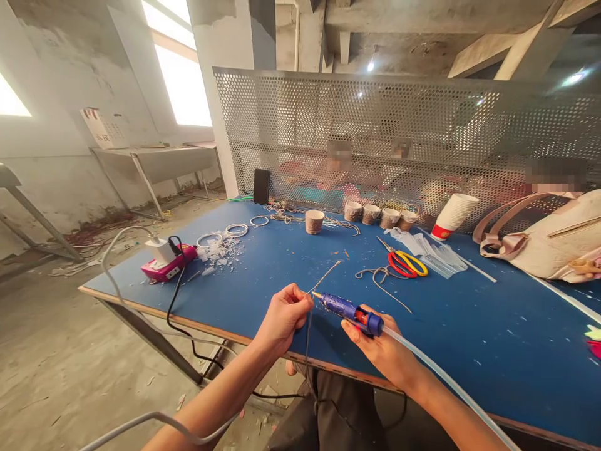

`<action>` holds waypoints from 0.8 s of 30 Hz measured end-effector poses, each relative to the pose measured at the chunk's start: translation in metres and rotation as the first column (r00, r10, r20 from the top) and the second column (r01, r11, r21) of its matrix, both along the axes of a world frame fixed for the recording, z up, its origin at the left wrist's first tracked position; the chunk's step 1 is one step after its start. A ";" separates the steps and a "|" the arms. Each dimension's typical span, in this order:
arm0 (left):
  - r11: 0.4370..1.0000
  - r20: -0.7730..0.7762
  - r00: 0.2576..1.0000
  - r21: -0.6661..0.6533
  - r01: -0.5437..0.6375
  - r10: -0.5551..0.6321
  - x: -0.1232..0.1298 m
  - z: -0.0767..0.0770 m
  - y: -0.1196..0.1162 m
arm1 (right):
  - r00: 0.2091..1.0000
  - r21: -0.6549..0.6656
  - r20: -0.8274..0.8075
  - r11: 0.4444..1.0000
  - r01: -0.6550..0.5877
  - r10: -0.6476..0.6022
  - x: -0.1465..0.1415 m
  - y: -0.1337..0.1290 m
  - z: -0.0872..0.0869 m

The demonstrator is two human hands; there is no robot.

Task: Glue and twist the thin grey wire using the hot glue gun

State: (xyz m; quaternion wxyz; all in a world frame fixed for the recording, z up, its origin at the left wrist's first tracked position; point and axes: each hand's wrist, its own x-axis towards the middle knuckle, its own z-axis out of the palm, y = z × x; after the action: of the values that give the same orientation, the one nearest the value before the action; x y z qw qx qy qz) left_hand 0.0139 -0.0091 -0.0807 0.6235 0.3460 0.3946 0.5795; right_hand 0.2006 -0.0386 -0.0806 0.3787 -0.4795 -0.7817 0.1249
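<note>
My right hand [382, 347] grips a blue glue gun [350, 309] with a long clear glue stick [436, 373] trailing from its back. The nozzle points left toward my left hand [283, 316]. That hand pinches a thin piece of twine [323, 277], whose free end rises up and to the right over the blue table [493, 326]. The gun tip nearly touches the twine at my left fingertips. Both hands hover above the table's near edge.
Red-and-yellow scissors [404, 263], loose twine [382, 279] and clear glue sticks [439, 257] lie beyond my hands. Twine-wrapped cups [314, 221] stand by a perforated metal screen [375, 125], with people behind it. A pink power strip [168, 264], rings [236, 230], a paper cup [453, 216] and a bag [549, 244] sit around.
</note>
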 end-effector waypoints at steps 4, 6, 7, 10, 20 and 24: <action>1.000 -0.014 1.000 -0.005 -0.008 0.008 0.000 0.000 0.000 | 1.000 0.009 0.007 1.000 0.013 -0.014 0.000 0.001 -0.002; 1.000 -0.006 1.000 0.000 -0.003 0.003 0.000 0.000 0.000 | 1.000 0.003 0.003 1.000 0.030 -0.030 0.000 0.001 -0.002; 1.000 -0.001 1.000 0.004 -0.002 0.002 0.000 0.000 0.000 | 0.999 -0.003 0.000 0.999 0.032 -0.032 0.000 0.001 -0.001; 1.000 -0.004 1.000 0.003 0.000 0.000 0.000 0.000 0.000 | 1.000 -0.022 -0.004 1.000 0.001 -0.001 -0.001 0.001 0.003; 1.000 -0.030 0.999 -0.016 -0.014 0.014 -0.001 0.003 -0.001 | 1.000 -0.056 0.020 0.998 -0.016 0.017 -0.004 -0.005 0.009; 1.000 -0.021 1.000 -0.006 -0.015 0.015 -0.001 0.002 -0.001 | 1.000 -0.024 0.016 1.000 -0.021 0.021 -0.005 -0.005 0.009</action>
State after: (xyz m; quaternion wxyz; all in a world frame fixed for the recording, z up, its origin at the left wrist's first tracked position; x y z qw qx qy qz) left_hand 0.0128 -0.0098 -0.0786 0.6160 0.3474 0.4054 0.5793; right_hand 0.1956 -0.0432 -0.0721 0.3652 -0.4766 -0.7884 0.1340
